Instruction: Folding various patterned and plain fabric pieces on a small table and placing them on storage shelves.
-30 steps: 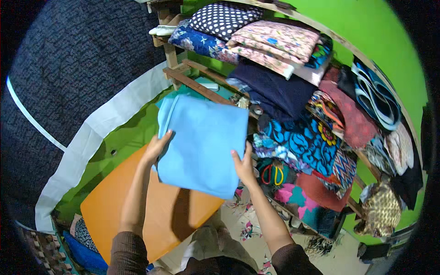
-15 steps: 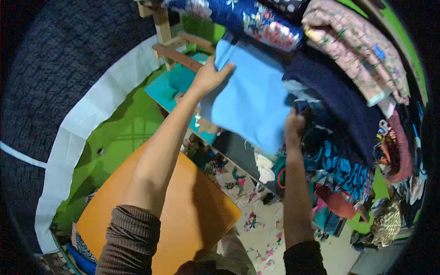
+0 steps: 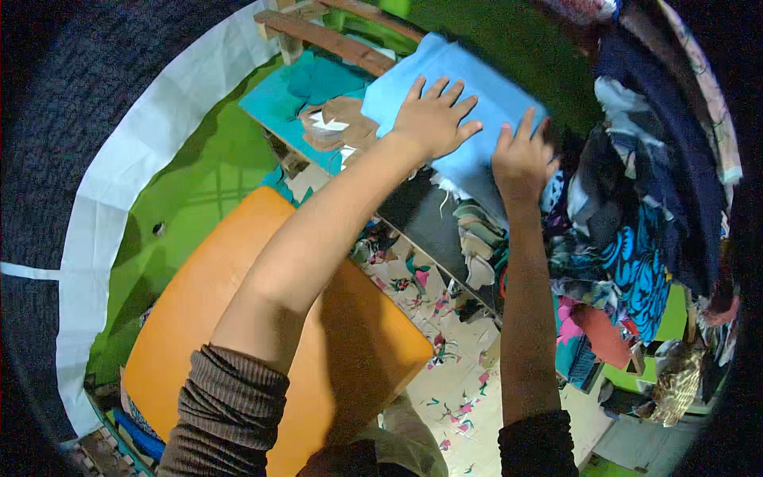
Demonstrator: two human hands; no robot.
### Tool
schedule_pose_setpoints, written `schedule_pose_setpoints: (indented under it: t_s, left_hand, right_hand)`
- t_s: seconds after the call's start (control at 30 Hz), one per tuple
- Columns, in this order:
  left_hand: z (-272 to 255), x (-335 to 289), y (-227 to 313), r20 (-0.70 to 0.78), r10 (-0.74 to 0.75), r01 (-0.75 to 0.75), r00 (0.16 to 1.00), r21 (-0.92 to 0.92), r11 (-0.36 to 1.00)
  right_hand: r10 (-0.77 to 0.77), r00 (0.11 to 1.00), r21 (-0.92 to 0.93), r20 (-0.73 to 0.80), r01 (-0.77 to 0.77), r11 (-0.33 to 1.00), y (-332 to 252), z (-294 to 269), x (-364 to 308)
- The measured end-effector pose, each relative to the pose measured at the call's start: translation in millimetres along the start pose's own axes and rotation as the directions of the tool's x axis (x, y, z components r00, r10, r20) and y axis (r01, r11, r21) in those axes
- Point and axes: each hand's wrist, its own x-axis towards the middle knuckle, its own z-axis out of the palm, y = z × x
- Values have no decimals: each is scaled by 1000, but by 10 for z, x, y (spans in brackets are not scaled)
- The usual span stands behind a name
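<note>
A light blue piece of cloth (image 3: 461, 67) lies spread out on the far part of the work surface, roughly square. My left hand (image 3: 431, 119) rests flat on its near left side, fingers spread. On its right edge lies my right hand (image 3: 522, 159), palm down with the fingers stretched and slightly apart. Neither hand grips anything. Left of the blue cloth are a brown cut fabric piece (image 3: 338, 123) and teal fabric (image 3: 324, 77). Small stacked cut pieces (image 3: 477, 246) sit just below the right hand, partly hidden by it.
A large orange board (image 3: 238, 294) stands close on my left. Piles of dark and patterned cloth (image 3: 636, 254) crowd the right side. Wooden bars (image 3: 326, 40) run behind the teal fabric. Fabric scraps (image 3: 453, 350) litter the pale floor.
The blue cloth, held up by its edges before, now lies down on the surface. Both hands have let go and flattened onto it. The view has shifted too.
</note>
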Motion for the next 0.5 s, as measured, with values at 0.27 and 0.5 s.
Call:
schedule_pose_setpoints:
  t_s: [0.27, 0.5]
  left_hand:
    - [92, -135, -7, -108, -7, 15, 994, 75, 997]
    - [-302, -539, 422, 33, -33, 22, 999, 289, 957]
  right_hand:
    - [5, 986, 17, 170, -8, 1000, -30, 126, -78]
    - [-72, 976, 237, 207, 21, 971, -78, -459, -756]
